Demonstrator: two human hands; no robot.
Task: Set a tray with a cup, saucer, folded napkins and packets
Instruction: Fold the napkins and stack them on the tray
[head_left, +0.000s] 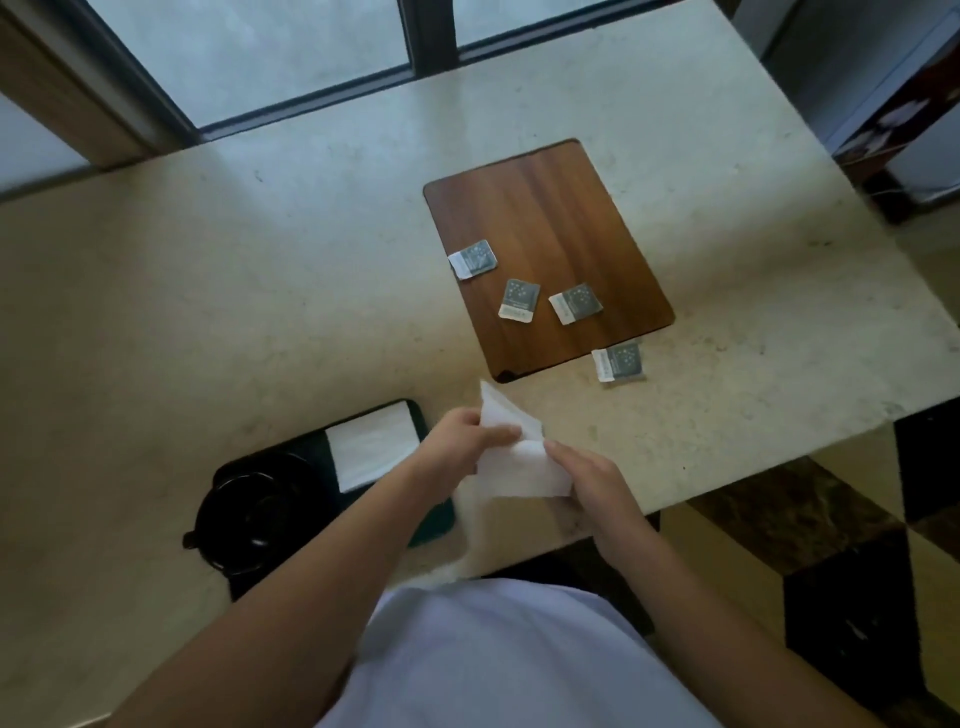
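While sat close to the near table edge (727, 467), got both hands on a white napkin (519, 467): left hand (457, 441) pinching its left side with curled fingers, right hand (587, 473) gripping the right corner. Held just right of the dark tray (363, 415), which carries a folded napkin (374, 447) and black cup and saucer (249, 509). Plenty of bare marble far left. Wooden board (545, 218) further out with three packets (519, 299), fourth packet (618, 362) just off its near-right corner.
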